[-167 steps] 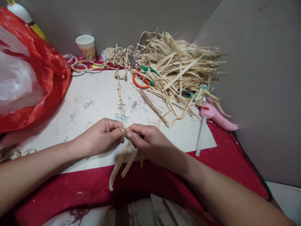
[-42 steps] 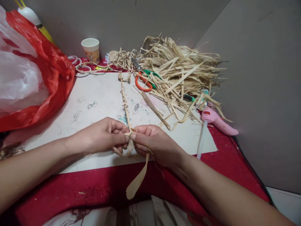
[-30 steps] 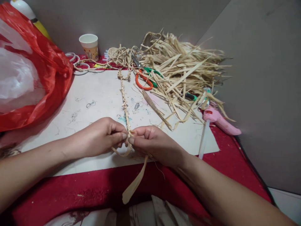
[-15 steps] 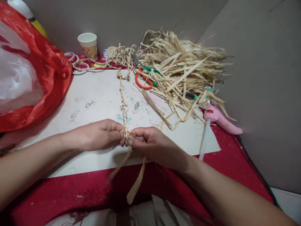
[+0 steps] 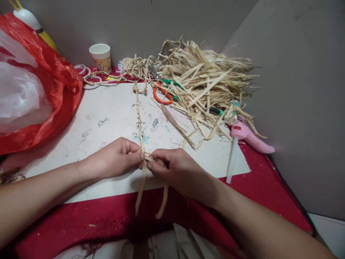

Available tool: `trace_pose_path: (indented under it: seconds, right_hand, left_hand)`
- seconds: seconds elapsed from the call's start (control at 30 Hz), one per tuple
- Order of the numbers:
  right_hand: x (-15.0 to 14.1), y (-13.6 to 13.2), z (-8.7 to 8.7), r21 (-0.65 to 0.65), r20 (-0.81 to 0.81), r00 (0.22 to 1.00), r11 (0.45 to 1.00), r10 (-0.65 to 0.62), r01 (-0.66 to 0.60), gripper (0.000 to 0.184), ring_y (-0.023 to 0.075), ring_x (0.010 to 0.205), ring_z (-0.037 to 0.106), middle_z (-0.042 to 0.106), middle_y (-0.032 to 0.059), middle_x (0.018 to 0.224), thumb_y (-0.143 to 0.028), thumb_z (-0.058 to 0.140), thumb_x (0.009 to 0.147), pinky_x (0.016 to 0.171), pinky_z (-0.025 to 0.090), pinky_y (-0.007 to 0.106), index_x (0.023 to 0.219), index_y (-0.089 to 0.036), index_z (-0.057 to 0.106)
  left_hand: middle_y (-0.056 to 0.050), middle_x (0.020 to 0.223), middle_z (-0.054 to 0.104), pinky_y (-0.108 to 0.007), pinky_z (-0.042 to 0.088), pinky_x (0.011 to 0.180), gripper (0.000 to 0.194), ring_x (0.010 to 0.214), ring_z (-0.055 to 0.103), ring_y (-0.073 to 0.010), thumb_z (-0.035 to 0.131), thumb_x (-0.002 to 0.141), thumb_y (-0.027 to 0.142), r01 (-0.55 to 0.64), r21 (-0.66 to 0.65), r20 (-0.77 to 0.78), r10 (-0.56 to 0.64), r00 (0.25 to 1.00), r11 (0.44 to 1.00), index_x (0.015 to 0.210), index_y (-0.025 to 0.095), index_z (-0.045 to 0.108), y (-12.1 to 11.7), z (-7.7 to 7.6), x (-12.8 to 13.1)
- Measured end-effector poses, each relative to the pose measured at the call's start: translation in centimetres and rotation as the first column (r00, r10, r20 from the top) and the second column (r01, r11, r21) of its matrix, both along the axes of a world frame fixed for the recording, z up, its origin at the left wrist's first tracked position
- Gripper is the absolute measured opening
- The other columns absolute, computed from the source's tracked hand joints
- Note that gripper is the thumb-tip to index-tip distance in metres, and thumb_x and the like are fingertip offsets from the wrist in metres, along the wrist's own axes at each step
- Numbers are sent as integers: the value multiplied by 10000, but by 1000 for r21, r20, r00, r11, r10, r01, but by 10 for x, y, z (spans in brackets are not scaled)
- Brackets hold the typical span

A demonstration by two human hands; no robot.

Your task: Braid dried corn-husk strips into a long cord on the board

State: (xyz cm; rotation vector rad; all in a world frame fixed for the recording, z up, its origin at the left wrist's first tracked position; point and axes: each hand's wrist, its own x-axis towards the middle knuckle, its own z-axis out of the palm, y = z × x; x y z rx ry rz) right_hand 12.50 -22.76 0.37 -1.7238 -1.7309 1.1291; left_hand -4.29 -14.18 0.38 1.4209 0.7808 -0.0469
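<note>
A thin braid of dried straw-coloured leaf strips runs down the white board toward me. My left hand pinches the braid's near end between thumb and forefinger. Just right of it, my right hand is closed on a loose strip that comes out of the same end. One strip tail hangs below the fingertips, and another tail drops from under my right hand. My curled fingers hide part of the braid's end.
A heap of dried strips lies at the back right, with orange-and-green scissors beside it. A pink glue gun rests at the right. A red plastic bag bulges at the left. Behind stand a paper cup and coiled braid.
Both hands stay at the braid's end, my right one drawn slightly away with a strip pulled sideways. The hanging tails have swung; the left one now hangs straighter. The view has shifted slightly.
</note>
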Motion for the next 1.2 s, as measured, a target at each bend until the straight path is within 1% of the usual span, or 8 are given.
trace_pose_path:
  seconds: [0.23, 0.63, 0.73, 0.83, 0.9, 0.97, 1.03, 1.2]
  right_hand:
    - [-5, -13, 4, 28, -44, 996, 997, 78, -76, 306, 70, 496, 323, 365, -40, 511, -240, 419, 866, 494, 247, 222, 570, -167, 393]
    - [-20, -20, -3, 117, 489, 849, 950, 199, -290, 227, 134, 475, 452, 613, 69, 604, -200, 421, 870, 499, 214, 300, 719, -150, 583]
    - [-16, -23, 5, 87, 428, 854, 927, 295, -364, 253, 114, 482, 422, 597, 51, 604, -236, 432, 885, 501, 221, 286, 699, -150, 581]
    - [-6, -22, 17, 69, 162, 900, 905, 406, -421, 336, 75, 482, 359, 496, -10, 530, -337, 481, 885, 504, 242, 244, 608, -156, 542]
    - [2, -18, 23, 85, -41, 949, 947, 314, -309, 408, 62, 466, 307, 401, -33, 486, -390, 492, 875, 478, 235, 225, 543, -154, 481]
    - [9, -11, 25, 79, -191, 980, 996, 56, -42, 450, 60, 447, 290, 364, -38, 462, -422, 465, 878, 450, 231, 221, 513, -161, 434]
    - [13, -2, 21, 52, -275, 947, 980, -169, 190, 438, 66, 436, 323, 403, -33, 452, -432, 461, 871, 443, 256, 218, 522, -168, 439]
    - [13, 15, -3, 33, -369, 895, 959, -251, 283, 265, 75, 493, 448, 552, -9, 558, -368, 540, 829, 508, 359, 202, 690, -143, 545]
  left_hand:
    - [55, 475, 375, -197, 189, 407, 299, 431, 271, -44, 492, 828, 320, -41, 102, -47, 46, 998, 994, 591, 144, 533, -8, 4, 1]
    - [-32, 628, 641, -227, 377, 507, 245, 531, 515, -97, 552, 801, 330, -122, -40, -15, 122, 992, 992, 725, 124, 659, -16, -1, 2]
    - [-32, 619, 637, -225, 367, 499, 229, 518, 507, -92, 583, 784, 332, -147, -97, 3, 148, 989, 984, 719, 122, 648, -16, -1, 3]
    - [-18, 587, 612, -215, 326, 474, 221, 487, 462, -75, 635, 746, 335, -188, -161, 48, 197, 979, 969, 687, 122, 632, -16, 0, 4]
    - [23, 495, 534, -204, 262, 441, 208, 434, 376, -49, 666, 715, 302, -223, -194, 66, 239, 969, 955, 626, 126, 604, -16, 1, 5]
    - [64, 421, 428, -203, 184, 417, 209, 399, 274, -31, 673, 703, 279, -237, -219, 74, 259, 963, 946, 590, 128, 582, -16, 2, 5]
    - [80, 403, 380, -212, 128, 410, 220, 391, 220, -26, 679, 699, 298, -237, -232, 84, 262, 961, 943, 600, 124, 587, -15, 2, 5]
    - [89, 377, 350, -235, 80, 410, 228, 367, 190, -31, 665, 709, 329, -212, -189, 95, 233, 968, 959, 634, 126, 593, -16, 2, 4]
